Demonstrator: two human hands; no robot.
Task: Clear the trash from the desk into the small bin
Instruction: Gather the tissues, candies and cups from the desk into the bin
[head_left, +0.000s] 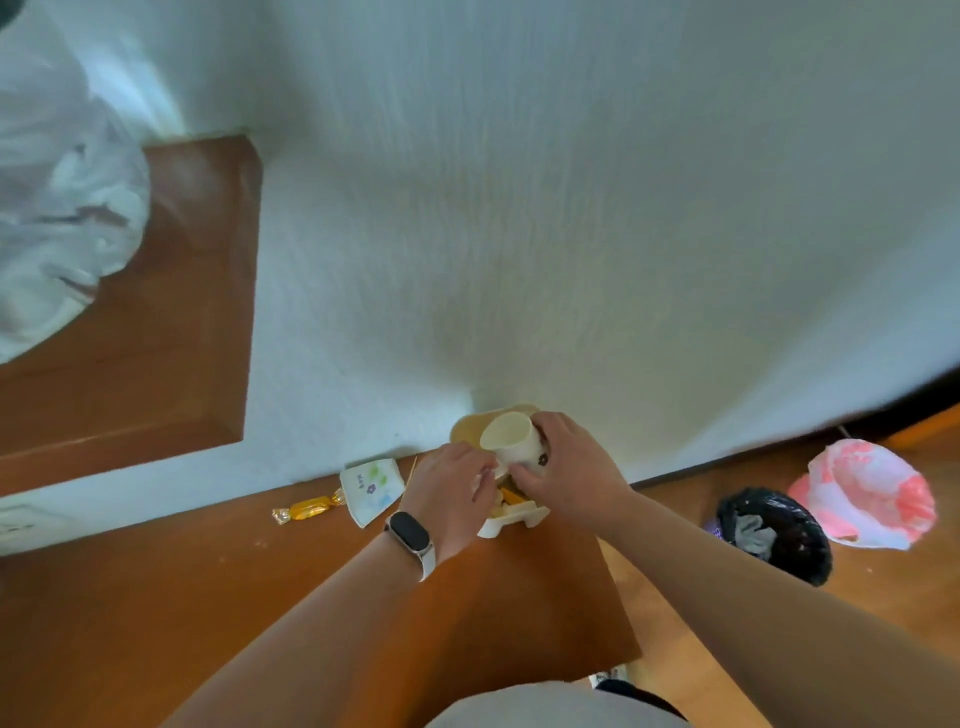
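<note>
My right hand (566, 467) grips a cream paper cup (511, 441), tilted with its mouth facing up and left, over a small cream desk bin (514, 514) at the desk's back right corner. My left hand (452, 493), with a wrist band, is closed at the bin's left side, pinching what looks like a small white scrap I cannot make out. Orange scraps show inside the bin. On the brown desk (260, 597) to the left lie a yellow wrapped candy (309, 507), a white tissue packet (371, 488) with flower prints, and a thin wooden stick (410, 470).
A white wall rises right behind the desk. On the floor to the right stand a black-bagged floor bin (774, 535) and a pink and white plastic bag (867, 493). A white plastic bag (57, 208) hangs at the upper left by a wooden shelf.
</note>
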